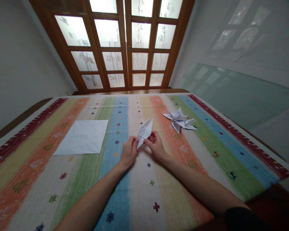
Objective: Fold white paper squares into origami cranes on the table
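Observation:
A half-folded white paper model point(145, 130) stands with its pointed tips up, just above the striped tablecloth point(159, 192). My left hand point(129, 151) pinches its lower left edge with closed fingers. My right hand point(155, 145) grips its lower right edge, fingers curled on the paper. The two hands almost touch beneath the fold.
A flat white paper square point(83, 137) lies to the left of my hands. Several finished folded paper pieces point(180, 120) sit in a pile at the right rear. Wooden-framed frosted glass doors point(125, 45) stand beyond the table's far edge. A grey wall runs along the right.

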A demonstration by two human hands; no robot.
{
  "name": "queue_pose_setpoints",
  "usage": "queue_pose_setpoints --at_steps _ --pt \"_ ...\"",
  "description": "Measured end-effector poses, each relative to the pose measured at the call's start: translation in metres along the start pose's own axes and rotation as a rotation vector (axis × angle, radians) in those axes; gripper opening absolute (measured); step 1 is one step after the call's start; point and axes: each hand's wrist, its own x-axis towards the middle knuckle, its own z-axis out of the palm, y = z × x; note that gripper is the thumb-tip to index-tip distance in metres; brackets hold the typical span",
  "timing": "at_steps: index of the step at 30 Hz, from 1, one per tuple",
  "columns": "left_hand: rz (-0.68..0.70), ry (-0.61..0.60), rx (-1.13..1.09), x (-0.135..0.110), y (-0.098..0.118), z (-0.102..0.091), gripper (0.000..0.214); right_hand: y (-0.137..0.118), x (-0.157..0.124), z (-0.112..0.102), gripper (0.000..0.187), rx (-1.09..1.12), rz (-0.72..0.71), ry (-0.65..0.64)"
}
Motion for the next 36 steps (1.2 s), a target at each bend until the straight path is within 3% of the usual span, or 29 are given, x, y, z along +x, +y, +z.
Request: queue_pose_setpoints --at_steps 6,10,14,17,21,27,32,36 --pt "-0.065 -0.087 -0.089 -0.001 -0.004 0.002 0.025 0.003 0.001 -0.002 0.043 0.013 0.104 -0.025" --pt "0.127 0.008 -0.004 -0.001 -0.008 0.002 0.041 0.003 0.002 -0.003 0.036 -0.047 0.075 -0.002" --pt "0.275 0.019 0.109 0.000 -0.009 0.003 0.048 0.001 -0.002 -0.003 0.020 -0.155 0.015 -0.060" --pt "0.206 0.030 0.086 0.001 -0.008 0.003 0.043 -0.001 -0.005 -0.003 0.022 -0.258 -0.056 -0.132" --pt "0.020 0.015 -0.031 0.003 -0.007 0.002 0.025 -0.001 -0.007 -0.004 0.018 -0.361 -0.139 -0.133" --pt "-0.150 0.083 -0.348 0.009 -0.009 0.002 0.026 0.001 -0.007 -0.003 0.015 -0.337 -0.025 -0.190" --pt "-0.193 0.114 -0.501 0.012 -0.011 0.003 0.034 0.000 -0.007 -0.002 0.029 -0.359 0.020 -0.172" --pt "-0.169 0.070 -0.534 0.011 -0.009 0.002 0.039 0.000 -0.006 0.001 0.026 -0.246 0.034 -0.041"
